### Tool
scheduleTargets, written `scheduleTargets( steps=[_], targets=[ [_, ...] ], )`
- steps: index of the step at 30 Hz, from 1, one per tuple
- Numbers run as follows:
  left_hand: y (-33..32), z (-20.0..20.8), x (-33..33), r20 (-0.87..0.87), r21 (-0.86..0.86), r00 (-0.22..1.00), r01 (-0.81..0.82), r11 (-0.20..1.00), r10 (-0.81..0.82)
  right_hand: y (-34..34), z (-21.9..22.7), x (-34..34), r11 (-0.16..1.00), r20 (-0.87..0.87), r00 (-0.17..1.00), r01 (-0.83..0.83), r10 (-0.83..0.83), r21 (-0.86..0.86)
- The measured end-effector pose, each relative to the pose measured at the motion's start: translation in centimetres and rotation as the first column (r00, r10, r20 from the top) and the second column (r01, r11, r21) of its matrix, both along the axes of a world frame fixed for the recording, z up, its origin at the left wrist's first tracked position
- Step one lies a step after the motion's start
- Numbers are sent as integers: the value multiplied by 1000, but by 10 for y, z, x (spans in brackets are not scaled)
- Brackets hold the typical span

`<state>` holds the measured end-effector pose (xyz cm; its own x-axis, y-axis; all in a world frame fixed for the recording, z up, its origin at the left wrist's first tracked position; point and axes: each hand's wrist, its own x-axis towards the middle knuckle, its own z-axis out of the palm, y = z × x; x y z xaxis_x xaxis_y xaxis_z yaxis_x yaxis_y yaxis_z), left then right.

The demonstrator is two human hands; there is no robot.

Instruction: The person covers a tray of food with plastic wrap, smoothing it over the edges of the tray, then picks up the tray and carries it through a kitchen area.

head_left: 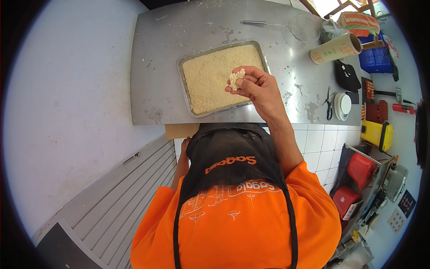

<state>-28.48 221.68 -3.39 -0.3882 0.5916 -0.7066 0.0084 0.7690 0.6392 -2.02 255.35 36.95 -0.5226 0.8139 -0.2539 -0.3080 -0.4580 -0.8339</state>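
From where I stand, the main container is a shallow rectangular grey metal tray [263,53] on the broad stainless-steel table [156,67]. It is spread nearly wall to wall with loose, pale beige crumbs [215,71], coarse and slightly uneven on top. Above its right side, the person's right hand [260,86] has its grip clamped on a small, crumbly, cream-coloured clump [236,80], thumb pressed against the fingers. The left hand [185,144] hangs low beside the black apron [224,139], below the table's edge; I can't tell whether its grip is apart or together.

Farther right, a clear plastic bag [332,29] sits crumpled behind a thick white roll [333,50], its contents unclear. Near them is a blue plastic basket [375,60]. Lower down stand two bright red plastic bins [361,170], their insides hard to make out.
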Motion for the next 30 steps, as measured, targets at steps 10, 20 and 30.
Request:
scheduleTargets(
  steps=[10,20,30],
  targets=[
    [-20,18,-2,17,-85,1000,-21,996,23,2,14,5,997,-87,996,12,-19,-82],
    [-77,33,-5,24,-212,995,-85,974,92,16,-23,12,826,-679,722,-298,-131,-478],
    [-88,46,-3,40,-229,992,-110,967,123,12,-20,4,735,-805,482,-395,-345,-552]
  ],
)
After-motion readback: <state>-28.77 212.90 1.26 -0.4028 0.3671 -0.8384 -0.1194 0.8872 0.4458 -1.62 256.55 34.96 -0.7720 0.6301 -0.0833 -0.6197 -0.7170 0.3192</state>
